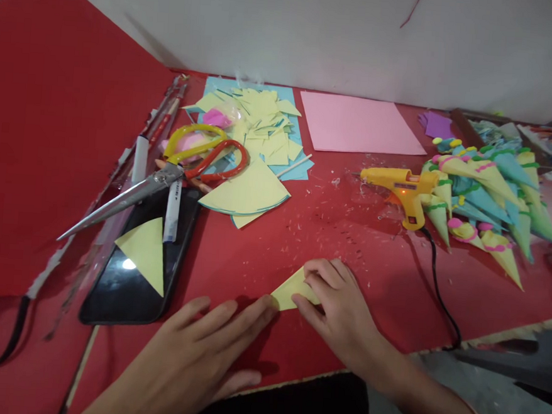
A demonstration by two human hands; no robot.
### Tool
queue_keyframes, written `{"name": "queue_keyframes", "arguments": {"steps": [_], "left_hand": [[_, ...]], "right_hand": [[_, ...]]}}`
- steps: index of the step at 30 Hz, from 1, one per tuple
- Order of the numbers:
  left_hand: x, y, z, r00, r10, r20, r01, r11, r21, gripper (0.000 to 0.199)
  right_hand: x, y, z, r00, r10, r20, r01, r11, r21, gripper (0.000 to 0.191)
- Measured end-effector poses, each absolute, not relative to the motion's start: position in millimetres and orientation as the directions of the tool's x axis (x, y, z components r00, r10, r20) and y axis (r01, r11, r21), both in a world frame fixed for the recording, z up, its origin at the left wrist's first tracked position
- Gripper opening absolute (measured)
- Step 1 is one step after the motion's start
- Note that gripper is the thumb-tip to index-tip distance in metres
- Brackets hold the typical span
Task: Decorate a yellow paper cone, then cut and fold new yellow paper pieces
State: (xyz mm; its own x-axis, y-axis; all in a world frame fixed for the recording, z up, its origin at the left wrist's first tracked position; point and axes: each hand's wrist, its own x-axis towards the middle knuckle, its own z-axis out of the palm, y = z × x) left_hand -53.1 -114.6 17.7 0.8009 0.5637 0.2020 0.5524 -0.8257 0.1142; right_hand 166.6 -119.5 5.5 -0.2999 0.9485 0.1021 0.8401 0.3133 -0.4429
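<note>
A small piece of yellow paper [289, 291] lies at the front of the red table, narrowing to a point on its left. My right hand [338, 299] grips its wider end, thumb and fingers closed on it and hiding part of it. My left hand [214, 341] is stretched out with its fingers apart, a fingertip pressing on the paper's left tip. Left of my hands, a yellow paper wedge [147, 251] rests on a black phone [118, 297]. Larger yellow fan-shaped sheets [246, 192] with blue-green edges lie beyond my hands.
Large scissors [164, 177] with yellow and red handles lie at left beside a marker [173, 209]. A yellow glue gun [407, 188], its cord [435, 287] trailing to the front edge, sits near decorated paper cones [485, 190]. Pink paper [357, 124] and yellow scraps [263, 121] are at the back.
</note>
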Motion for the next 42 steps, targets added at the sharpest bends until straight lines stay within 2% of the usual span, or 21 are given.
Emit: {"name": "queue_keyframes", "arguments": {"steps": [4, 9, 13, 17, 27, 30, 33, 35, 37, 40, 42], "left_hand": [[-58.0, -110.5, 19.5, 0.811, 0.544, 0.216, 0.536, -0.838, 0.100, 0.042], [-56.9, -109.5, 18.3, 0.824, 0.533, 0.192, 0.525, -0.846, 0.095, 0.045], [-58.9, -109.8, 16.9, 0.810, 0.552, 0.196, 0.539, -0.834, 0.119, 0.044], [-66.4, -108.2, 15.9, 0.830, 0.519, 0.206, 0.518, -0.853, 0.062, 0.043], [-75.4, -106.4, 19.0, 0.846, 0.494, 0.201, 0.501, -0.865, 0.017, 0.039], [-74.6, -106.8, 18.2, 0.838, 0.505, 0.205, 0.512, -0.859, 0.025, 0.037], [-74.4, -106.7, 16.1, 0.847, 0.488, 0.211, 0.496, -0.868, 0.015, 0.040], [-74.1, -106.8, 15.4, 0.853, 0.474, 0.219, 0.487, -0.873, -0.004, 0.041], [-73.3, -107.2, 15.7, 0.853, 0.467, 0.233, 0.485, -0.875, -0.022, 0.039], [-70.7, -108.0, 17.7, 0.856, 0.455, 0.246, 0.480, -0.876, -0.048, 0.034], [-67.7, -108.1, 19.4, 0.856, 0.453, 0.248, 0.480, -0.875, -0.059, 0.033]], "right_hand": [[160.5, -120.0, 7.7, -0.261, 0.959, 0.112, 0.876, 0.284, -0.389, 0.013], [150.7, -119.1, 10.3, -0.196, 0.973, 0.126, 0.901, 0.229, -0.368, 0.029], [154.0, -119.6, 9.1, -0.157, 0.977, 0.145, 0.883, 0.204, -0.423, 0.022], [168.4, -122.9, 7.2, -0.122, 0.978, 0.169, 0.869, 0.188, -0.458, 0.019], [199.3, -128.9, 8.7, -0.165, 0.981, 0.103, 0.869, 0.194, -0.454, 0.012], [211.2, -127.0, 10.8, -0.196, 0.977, 0.088, 0.885, 0.215, -0.413, 0.006], [218.9, -125.0, 13.0, -0.226, 0.965, 0.134, 0.880, 0.262, -0.397, 0.015], [216.8, -123.6, 15.9, -0.269, 0.943, 0.196, 0.834, 0.330, -0.442, 0.019], [208.4, -121.2, 20.3, -0.353, 0.914, 0.198, 0.778, 0.405, -0.480, 0.024], [190.9, -114.0, 28.1, -0.511, 0.859, 0.032, 0.750, 0.464, -0.471, 0.048], [181.9, -107.4, 32.9, -0.562, 0.822, -0.090, 0.761, 0.472, -0.446, 0.053]]}}
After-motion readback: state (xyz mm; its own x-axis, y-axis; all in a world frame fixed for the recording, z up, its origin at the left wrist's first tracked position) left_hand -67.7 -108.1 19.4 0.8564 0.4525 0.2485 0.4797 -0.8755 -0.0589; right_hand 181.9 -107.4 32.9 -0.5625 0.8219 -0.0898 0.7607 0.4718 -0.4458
